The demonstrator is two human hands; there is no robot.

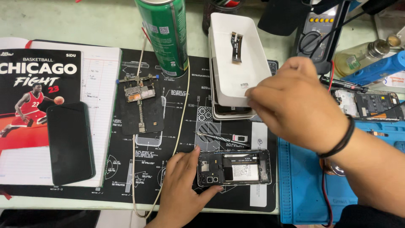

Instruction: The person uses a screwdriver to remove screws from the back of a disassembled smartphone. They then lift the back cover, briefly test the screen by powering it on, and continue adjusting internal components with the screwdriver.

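Nearest the camera, the left hand (183, 185) rests on the black work mat (185, 84) at the near edge of the desk (84, 21). Its thumb and fingers are spread around the left end of an opened phone (234, 167), gripping it by that end. The phone lies flat, back cover off, with its camera cluster at the left and a white-labelled battery in the middle.

The right hand (291, 105) hangs above the mat, further back and to the right, a black band on its wrist. Its fingertips are drawn together at the near right corner of a white tray (236, 55); whether they pinch anything cannot be determined. The tray sits on top of a stack of phone parts, and a short flex cable (236, 46) lies inside it.

Between the tray and the opened phone lie a thin metal tool (219, 138) and a small SIM tray (239, 138), apart from both hands.

Left of centre, a metal board holder (139, 93) clamps a small circuit board. A green can (163, 33) stands upright behind it. A pale cable (179, 126) runs from near the can down to the mat's front edge.

At far left, a dark phone (69, 143) lies face up on a notebook (55, 97). A blue mat (303, 185) lies under the right forearm. Behind it sit a second opened phone (371, 103), a glass bottle (360, 55) and a blue tool (379, 67).
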